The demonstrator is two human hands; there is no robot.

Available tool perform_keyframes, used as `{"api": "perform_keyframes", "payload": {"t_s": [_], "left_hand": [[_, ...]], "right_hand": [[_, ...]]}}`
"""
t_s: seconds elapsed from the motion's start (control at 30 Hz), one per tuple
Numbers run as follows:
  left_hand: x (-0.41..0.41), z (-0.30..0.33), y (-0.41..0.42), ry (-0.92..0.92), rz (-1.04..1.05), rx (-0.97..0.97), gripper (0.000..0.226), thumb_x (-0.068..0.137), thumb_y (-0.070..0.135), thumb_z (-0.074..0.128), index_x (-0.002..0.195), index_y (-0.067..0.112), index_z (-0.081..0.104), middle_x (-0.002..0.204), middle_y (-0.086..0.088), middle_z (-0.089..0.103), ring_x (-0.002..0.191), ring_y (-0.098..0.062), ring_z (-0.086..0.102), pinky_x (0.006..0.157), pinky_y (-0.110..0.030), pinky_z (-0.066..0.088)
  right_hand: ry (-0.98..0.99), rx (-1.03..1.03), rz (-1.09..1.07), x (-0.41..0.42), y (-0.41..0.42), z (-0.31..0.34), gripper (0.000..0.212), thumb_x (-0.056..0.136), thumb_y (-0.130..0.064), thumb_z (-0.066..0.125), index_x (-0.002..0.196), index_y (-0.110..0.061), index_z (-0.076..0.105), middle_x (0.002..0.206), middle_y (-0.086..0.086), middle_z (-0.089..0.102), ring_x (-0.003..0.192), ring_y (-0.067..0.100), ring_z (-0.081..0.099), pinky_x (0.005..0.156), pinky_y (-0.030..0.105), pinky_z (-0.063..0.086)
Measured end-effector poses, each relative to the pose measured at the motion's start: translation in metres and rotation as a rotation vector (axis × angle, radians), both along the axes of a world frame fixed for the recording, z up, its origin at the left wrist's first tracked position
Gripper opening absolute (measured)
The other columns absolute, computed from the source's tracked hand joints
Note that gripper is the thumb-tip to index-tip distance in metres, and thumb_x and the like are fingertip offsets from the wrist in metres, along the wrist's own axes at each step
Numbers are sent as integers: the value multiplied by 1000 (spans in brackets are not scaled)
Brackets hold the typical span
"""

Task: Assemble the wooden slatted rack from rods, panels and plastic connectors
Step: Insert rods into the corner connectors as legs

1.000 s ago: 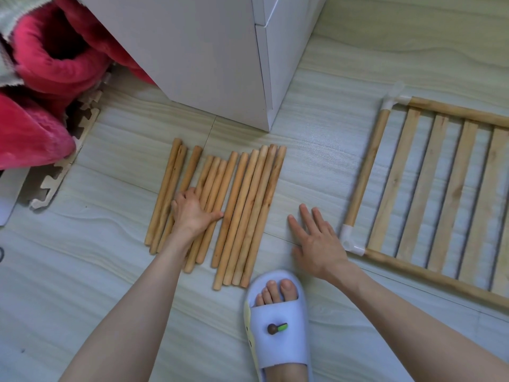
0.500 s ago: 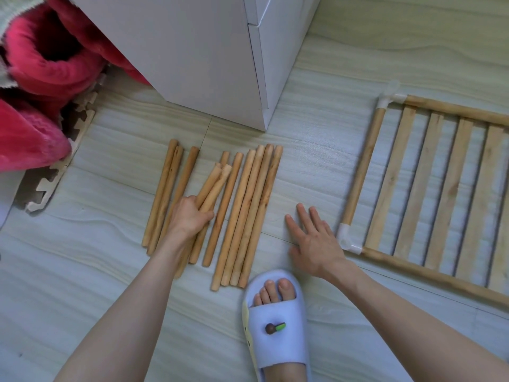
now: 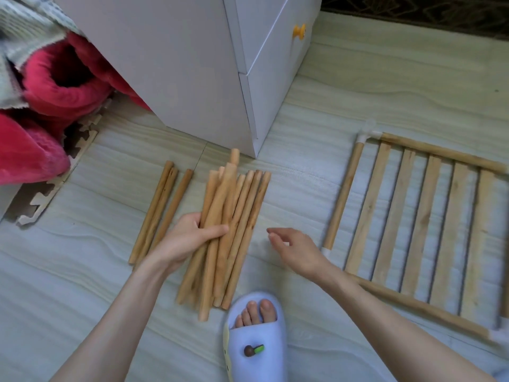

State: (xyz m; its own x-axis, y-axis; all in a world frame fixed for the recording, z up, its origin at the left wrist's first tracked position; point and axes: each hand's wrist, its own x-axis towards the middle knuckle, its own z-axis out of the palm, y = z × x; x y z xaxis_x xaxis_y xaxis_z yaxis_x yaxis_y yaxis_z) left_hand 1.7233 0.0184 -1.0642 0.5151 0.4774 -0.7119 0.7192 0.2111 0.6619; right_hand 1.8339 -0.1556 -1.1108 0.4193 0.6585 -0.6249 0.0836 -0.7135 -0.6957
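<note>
Round wooden rods lie on the pale floor. My left hand (image 3: pixel 190 238) grips a bundle of several rods (image 3: pixel 223 205), its far end tilted up off the floor. More rods (image 3: pixel 249 224) lie flat just right of the bundle, and three rods (image 3: pixel 159 213) lie apart to the left. My right hand (image 3: pixel 297 248) hovers open and blurred between the rods and the slatted panel (image 3: pixel 418 224), holding nothing. The panel lies flat on the right, with white plastic connectors (image 3: pixel 365 136) at its corners.
A white cabinet (image 3: pixel 198 67) with a yellow knob (image 3: pixel 299 31) stands behind the rods. Red fleece fabric (image 3: pixel 44 106) and a foam puzzle mat (image 3: pixel 49 194) lie at the left. My foot in a pale blue slipper (image 3: pixel 256 337) rests just below the rods.
My left hand went from pressing flat on the rods to gathering several into a bundle and lifting them. My right hand came up off the floor. The view shifted, showing the cabinet knob.
</note>
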Motion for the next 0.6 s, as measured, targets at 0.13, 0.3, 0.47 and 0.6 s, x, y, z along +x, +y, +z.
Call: {"api": "perform_keyframes", "payload": {"t_s": [0.13,0.3,0.47,0.6], "left_hand": [[40,21,-41,-77,-93,-113,7,84,3,66,90,2,64,68,-6,69,59,-15,65,52,-25,55],[87,26,-92,-151,-330,-42,7,82,6,68,88,9,66,72,-1,63,60,-7,59,57,-19,48],[99,7,-131,-179,-360,-5,8,87,8,62,79,9,59,66,0,62,63,-11,57,60,-21,46],[81,-20,-135,-57,-237,-48,13,92,5,55,79,7,53,68,-8,63,62,-20,62,63,-31,52]], "right_hand": [[319,227,-396,33,-5,44,25,97,-29,45,107,-16,65,95,-3,66,81,11,60,71,24,51],[220,292,-487,65,-51,64,22,94,-25,53,88,-12,70,74,-7,63,67,9,50,63,24,42],[39,270,-762,69,-116,54,26,96,-26,50,82,-7,61,73,3,59,67,12,56,64,25,48],[-60,374,-1015,53,-147,53,17,97,-18,48,81,-12,52,70,3,64,66,19,66,65,28,55]]}}
